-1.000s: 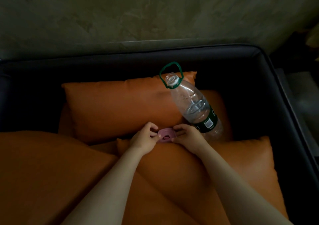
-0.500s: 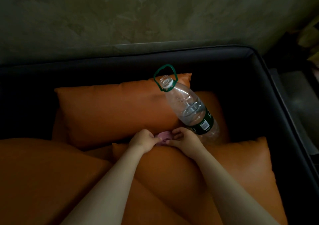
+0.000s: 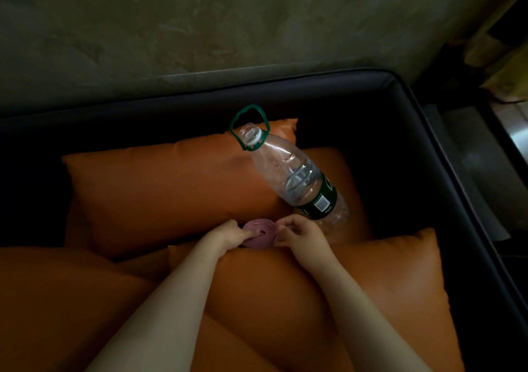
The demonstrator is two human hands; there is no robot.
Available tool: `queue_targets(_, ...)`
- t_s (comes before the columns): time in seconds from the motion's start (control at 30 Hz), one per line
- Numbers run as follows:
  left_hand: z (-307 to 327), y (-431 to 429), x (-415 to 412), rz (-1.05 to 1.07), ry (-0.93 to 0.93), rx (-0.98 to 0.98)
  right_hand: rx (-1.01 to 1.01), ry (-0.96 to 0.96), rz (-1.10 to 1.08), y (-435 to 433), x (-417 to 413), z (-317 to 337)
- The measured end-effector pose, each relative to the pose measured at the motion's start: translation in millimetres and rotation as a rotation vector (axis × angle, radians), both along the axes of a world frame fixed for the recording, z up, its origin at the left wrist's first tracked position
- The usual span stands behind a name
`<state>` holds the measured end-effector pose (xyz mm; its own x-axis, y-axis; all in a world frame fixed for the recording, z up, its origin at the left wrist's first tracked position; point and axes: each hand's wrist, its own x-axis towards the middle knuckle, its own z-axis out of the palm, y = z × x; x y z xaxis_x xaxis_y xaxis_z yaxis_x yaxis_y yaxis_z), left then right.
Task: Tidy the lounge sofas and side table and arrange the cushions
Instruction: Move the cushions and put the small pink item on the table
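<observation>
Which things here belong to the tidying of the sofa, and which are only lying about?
For the job: sofa, back cushion, front cushion, bottle, pink roll in the left hand.
Only lying about: yellowish things beside the sofa, too dim to name.

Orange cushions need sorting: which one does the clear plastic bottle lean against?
The upright orange cushion against the dark sofa back, top corner behind the bottle; the others lie lower.

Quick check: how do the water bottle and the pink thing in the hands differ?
The bottle is clear, uncapped plastic; the pink roll is opaque. The bottle is much larger than the pink roll. The bottle leans on an orange cushion; the left hand grips the pink roll. Both are on the sofa.
</observation>
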<state>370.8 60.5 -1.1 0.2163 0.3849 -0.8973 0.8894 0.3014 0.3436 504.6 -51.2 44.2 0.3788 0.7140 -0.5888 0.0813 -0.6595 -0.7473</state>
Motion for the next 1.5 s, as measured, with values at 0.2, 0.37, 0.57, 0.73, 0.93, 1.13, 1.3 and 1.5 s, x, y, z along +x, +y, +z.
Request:
queue_targets(0.2,-2,0,1,0.05,-0.024,-0.055,0.037,0.12,-0.124,1,-1,4)
queue_targets(0.37,-5,3,-5,0.118,-0.08,-0.121,0.046,0.142,-0.173,1,-1,5)
queue_targets(0.57,12,1,-9,0.189,-0.174,-0.135,0.098,0.083,-0.175,-4,-3,13)
queue_targets(0.73,39,-6,-14,0.29,-0.313,-0.118,0.145,0.056,-0.149,-11,-4,26)
queue_targets(0.93,69,-14,-33,0.552,-0.446,-0.05,0.17,0.029,-0.033,-24,-16,51)
queue_targets(1.13,113,-35,-52,0.688,-0.539,-0.068,0.175,0.047,0.028,-38,-39,90)
queue_targets(1.3,174,-49,-67,0.58,-0.589,-0.116,0.238,-0.014,0.001,-40,-45,142)
queue_targets(1.5,261,-42,-77,0.482,-0.649,-0.095,0.352,-0.073,0.113,-34,-52,223)
